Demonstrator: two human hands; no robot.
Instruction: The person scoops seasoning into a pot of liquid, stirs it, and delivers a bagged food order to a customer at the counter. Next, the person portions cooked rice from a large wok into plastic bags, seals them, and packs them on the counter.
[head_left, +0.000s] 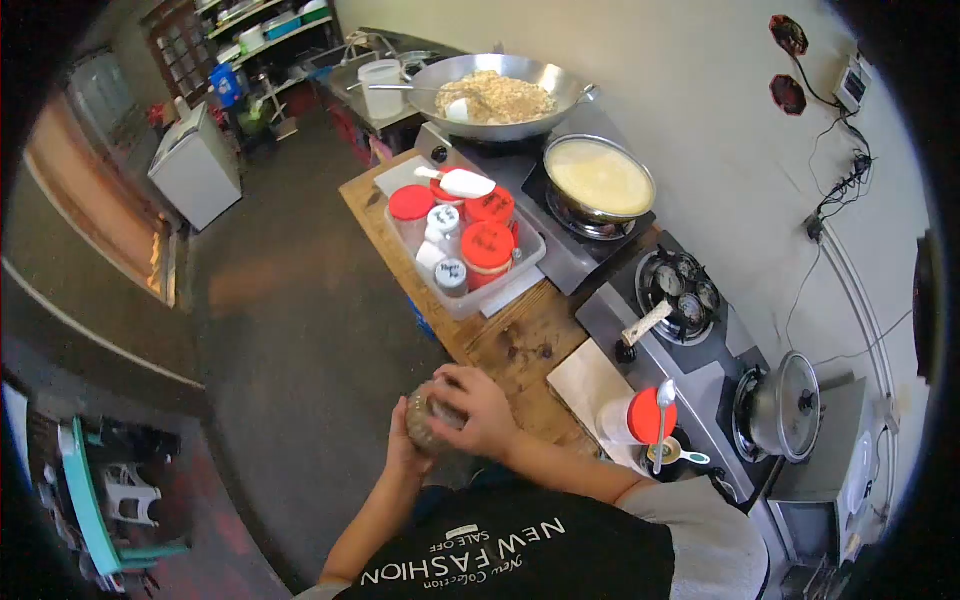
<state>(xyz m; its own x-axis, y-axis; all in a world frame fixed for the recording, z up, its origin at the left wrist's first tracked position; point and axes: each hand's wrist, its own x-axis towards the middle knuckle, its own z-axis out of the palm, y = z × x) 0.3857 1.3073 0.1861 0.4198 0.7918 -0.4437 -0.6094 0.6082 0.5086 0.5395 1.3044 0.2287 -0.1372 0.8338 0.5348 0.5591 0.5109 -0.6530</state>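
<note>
Clasping a round, brownish container between the clamped fingers of left hand and right hand, near the wooden tabletop.

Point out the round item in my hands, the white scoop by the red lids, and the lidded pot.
Round item (421, 424): head view, its uncovered side.
White scoop (467, 183): head view, its broad scooping end.
Lidded pot (771, 412): head view, its side wall.

From the right hand, I see free passage toward one o'clock, over the bare wooden counter; the plastic tub blocks at twelve, the red-lidded jar at three.
</note>
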